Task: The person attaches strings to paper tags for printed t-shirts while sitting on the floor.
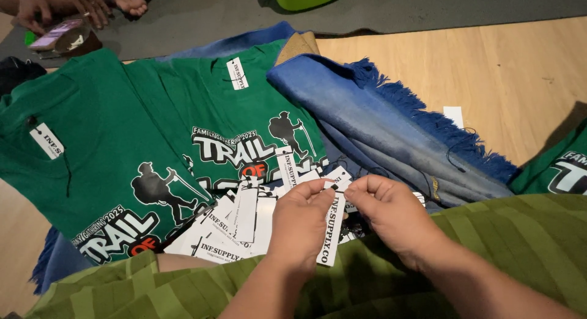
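Pinching one white paper tag (331, 224) between my left hand (299, 224) and right hand (391, 212), I hold it above a tag pile (229, 230) on green printed shirts (122, 154).

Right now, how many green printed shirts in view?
3: one at far left, one overlapping it at centre, one partly cut off at the right edge. More may lie underneath.
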